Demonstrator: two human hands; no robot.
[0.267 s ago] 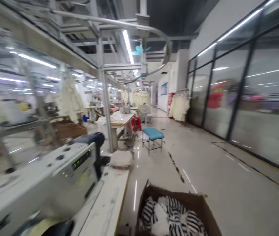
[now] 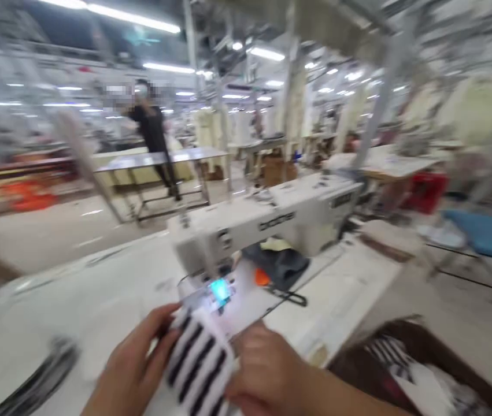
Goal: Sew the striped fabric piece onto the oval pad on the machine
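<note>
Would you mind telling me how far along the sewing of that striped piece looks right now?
Done: the striped fabric piece is out of the cardboard box and lies on the white table.
In hand: the left hand and right hand both hold it in front of the sewing machine, near its lit needle area.
Left: no seam is discernible through the blur; more striped pieces remain boxed.

Wearer's body, head view. Two bare hands enter from the lower edge: left hand (image 2: 135, 367), right hand (image 2: 267, 375). Neither carries a glove, ring or watch that can be made out. The right forearm shows bare along the bottom edge, with no sleeve in view. Motion blur softens all outlines, so nails and finer detail cannot be told.
</note>
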